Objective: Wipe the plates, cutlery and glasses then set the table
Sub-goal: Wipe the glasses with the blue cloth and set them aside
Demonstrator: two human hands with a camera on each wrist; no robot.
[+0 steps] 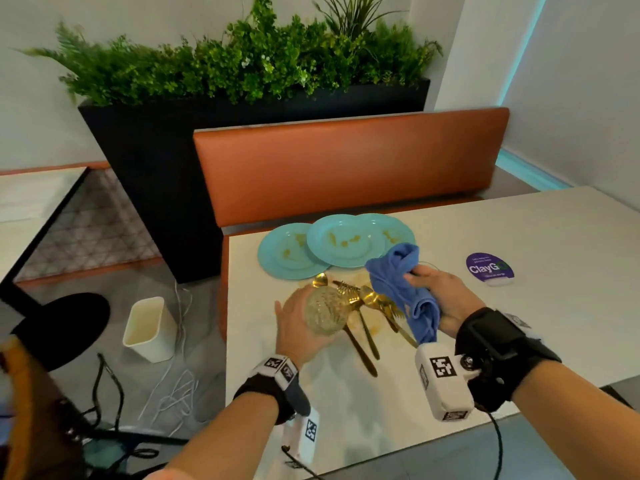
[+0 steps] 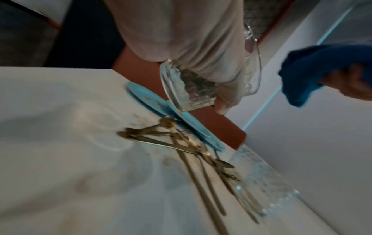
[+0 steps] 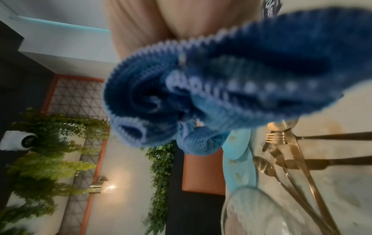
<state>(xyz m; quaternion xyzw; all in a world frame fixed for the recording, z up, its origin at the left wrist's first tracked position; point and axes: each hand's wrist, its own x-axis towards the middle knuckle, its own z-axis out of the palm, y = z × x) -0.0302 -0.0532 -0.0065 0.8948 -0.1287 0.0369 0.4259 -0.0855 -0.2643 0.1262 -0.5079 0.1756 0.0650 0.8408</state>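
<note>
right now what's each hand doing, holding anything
Left hand: closed around the glass, held above the table.
Right hand: closed on the blue cloth, beside the glass, not touching it.

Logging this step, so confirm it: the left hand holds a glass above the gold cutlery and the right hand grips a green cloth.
One detail is wrong: the cloth gripped by the right hand is blue, not green, as the head view shows. The left hand does hold the glass above the gold cutlery.
</note>
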